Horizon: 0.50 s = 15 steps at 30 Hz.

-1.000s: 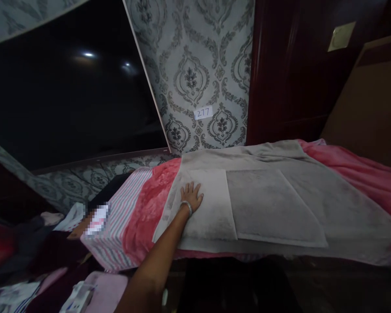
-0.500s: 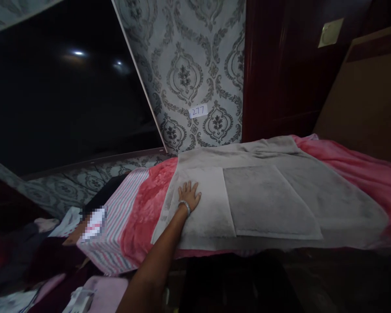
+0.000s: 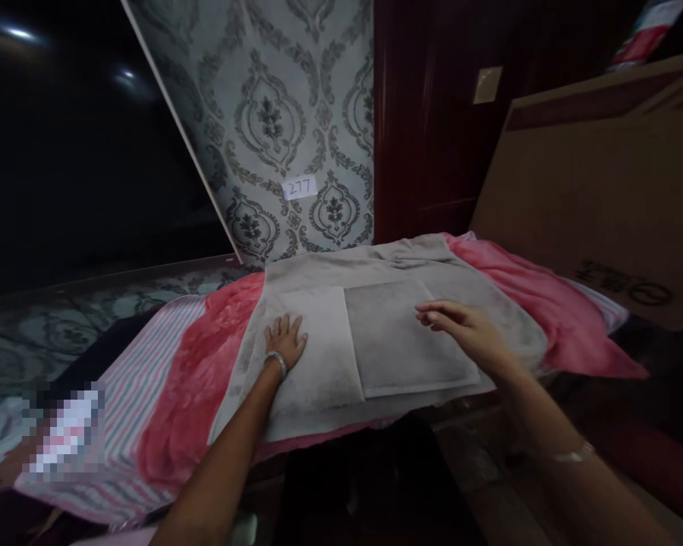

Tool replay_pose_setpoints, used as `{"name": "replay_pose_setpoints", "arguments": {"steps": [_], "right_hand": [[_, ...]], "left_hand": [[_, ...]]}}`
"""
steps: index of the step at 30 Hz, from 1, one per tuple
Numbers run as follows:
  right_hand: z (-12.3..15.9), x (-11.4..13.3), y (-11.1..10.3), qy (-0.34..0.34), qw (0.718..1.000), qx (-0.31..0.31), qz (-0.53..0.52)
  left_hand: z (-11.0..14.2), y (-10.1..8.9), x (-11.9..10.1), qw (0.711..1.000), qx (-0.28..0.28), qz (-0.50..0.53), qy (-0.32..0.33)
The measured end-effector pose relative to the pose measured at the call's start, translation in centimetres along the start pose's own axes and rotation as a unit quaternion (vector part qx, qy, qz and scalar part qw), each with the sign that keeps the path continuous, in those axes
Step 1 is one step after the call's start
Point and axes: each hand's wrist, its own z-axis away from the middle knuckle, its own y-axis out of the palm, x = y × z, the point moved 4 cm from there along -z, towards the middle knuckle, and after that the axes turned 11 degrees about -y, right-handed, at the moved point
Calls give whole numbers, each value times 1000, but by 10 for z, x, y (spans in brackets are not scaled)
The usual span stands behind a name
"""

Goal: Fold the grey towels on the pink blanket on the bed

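Observation:
My left hand (image 3: 285, 340), with a silvery bracelet at the wrist, lies flat with fingers spread on a pale grey plush cloth (image 3: 322, 371). A folded-over panel of that cloth is under the palm. To its right a darker grey panel (image 3: 398, 345) lies flat, its edge meeting the pale one. Above the right side of this panel hovers my right hand (image 3: 470, 326). Its fingers are curled in close to the thumb, and no cloth shows in them. Beneath the grey cloth spreads a red-pink plush blanket (image 3: 199, 379), seen at both sides.
A striped cloth (image 3: 142, 371) covers the surface at the left. Behind stand a dark screen (image 3: 80, 167) and a patterned wall (image 3: 273, 121) with a paper label (image 3: 300, 187) reading 277. A large cardboard box (image 3: 592, 197) leans at the right.
My right hand has come into view from the right, over the darker panel. My left hand stays flat on the pale panel. The view has swung to the right.

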Motion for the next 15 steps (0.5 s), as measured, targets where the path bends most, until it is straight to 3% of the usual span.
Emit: {"name": "replay_pose_setpoints", "arguments": {"steps": [2, 5, 10, 13, 15], "right_hand": [[-6, -23, 10, 68, 992, 45, 92], [-15, -51, 25, 164, 954, 72, 240], [-18, -63, 26, 201, 897, 66, 388], [-16, -69, 13, 234, 879, 77, 409], [-16, -76, 3, 268, 888, 72, 366]], "left_hand": [[0, -2, -1, 1000, -4, -2, 1], [0, -3, -1, 1000, -5, 3, 2], [-5, 2, 1, 1000, -3, 15, -3], [-8, 5, 3, 999, -18, 27, 1], [-8, 7, 3, 999, -22, 35, 5]]}}
